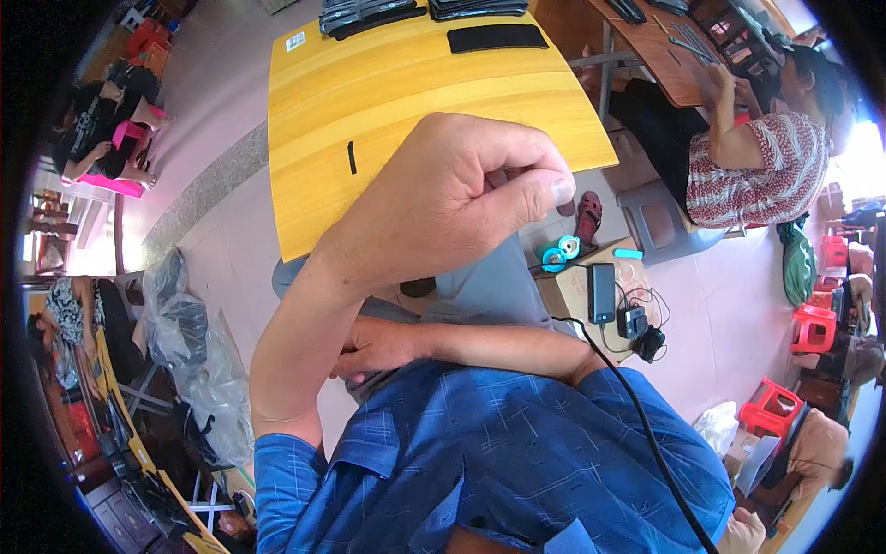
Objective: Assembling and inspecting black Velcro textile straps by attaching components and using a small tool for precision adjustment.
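Observation:
My left hand (pixel 471 189) is raised close to the camera above the near edge of a yellow wood-grain table (pixel 314 102). Its fingers are curled in and the thumb presses against the bent index finger; nothing shows between them. Low across my lap lies my right hand (pixel 388 346), with its fingers mostly hidden behind the left forearm. A short black strip (pixel 352 157) is on the tabletop, left of the raised hand. Farther back are a flat black fabric piece (pixel 498 38) and two stacks of dark folded pieces (pixel 369 16), (pixel 478 7).
A cardboard box (pixel 569 295) at my right carries a black power bank (pixel 601 293) and a small cabled device (pixel 633 322). A black cable (pixel 637 406) runs down my shirt. Beyond, a person sits by a grey stool (pixel 651 224). Clear plastic wrapping (pixel 185 332) stands at left.

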A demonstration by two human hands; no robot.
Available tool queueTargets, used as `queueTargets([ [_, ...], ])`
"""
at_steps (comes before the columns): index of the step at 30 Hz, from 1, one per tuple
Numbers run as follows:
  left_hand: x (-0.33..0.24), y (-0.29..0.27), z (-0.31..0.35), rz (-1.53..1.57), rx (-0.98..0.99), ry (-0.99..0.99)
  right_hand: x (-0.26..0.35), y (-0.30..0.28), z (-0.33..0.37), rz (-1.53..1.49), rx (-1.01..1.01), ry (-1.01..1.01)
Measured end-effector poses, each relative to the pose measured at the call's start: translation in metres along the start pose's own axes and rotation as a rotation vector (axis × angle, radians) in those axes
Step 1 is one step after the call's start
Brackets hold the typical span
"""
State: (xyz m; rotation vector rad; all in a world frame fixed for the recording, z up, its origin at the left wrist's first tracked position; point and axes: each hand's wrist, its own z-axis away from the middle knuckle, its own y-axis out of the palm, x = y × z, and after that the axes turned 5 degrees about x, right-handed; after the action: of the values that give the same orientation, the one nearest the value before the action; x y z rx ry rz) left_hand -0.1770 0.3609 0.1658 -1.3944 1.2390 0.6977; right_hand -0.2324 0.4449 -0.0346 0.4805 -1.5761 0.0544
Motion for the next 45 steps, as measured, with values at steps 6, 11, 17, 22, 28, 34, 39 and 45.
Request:
queueTargets([
  [6, 0.012, 0.008, 0.004, -0.032, 0.042, -0.035, 0.005, 0.0, 0.002, 0.108, 0.015, 0.03],
  [11, 0.016, 0.007, 0.008, -0.198, 0.054, 0.012, 0.048, -0.011, 0.024, -0.249, 0.243, 0.125],
  [17, 0.013, 0.001, -0.001, -0.32, 0.058, 0.086, 0.022, -0.007, 0.012, 0.166, 0.247, 0.134],
  [22, -0.004, 0.009, -0.015, -0.299, 0.097, 0.108, 0.015, 0.006, -0.005, -0.088, 0.198, 0.081],
  [28, 0.001, 0.005, -0.006, -0.295, 0.056, 0.173, 0.013, -0.013, 0.012, -0.209, 0.113, 0.144],
  [34, -0.004, 0.007, -0.013, -0.245, 0.081, 0.135, 0.0, -0.004, -0.002, -0.124, 0.037, 0.015],
  [39, -0.001, 0.011, -0.007, -0.247, 0.103, 0.126, 0.017, -0.011, 0.004, 0.127, -0.004, 0.025],
  [45, 0.005, 0.016, -0.001, -0.226, 0.128, 0.065, 0.039, -0.02, 0.017, 0.15, -0.054, -0.09],
])
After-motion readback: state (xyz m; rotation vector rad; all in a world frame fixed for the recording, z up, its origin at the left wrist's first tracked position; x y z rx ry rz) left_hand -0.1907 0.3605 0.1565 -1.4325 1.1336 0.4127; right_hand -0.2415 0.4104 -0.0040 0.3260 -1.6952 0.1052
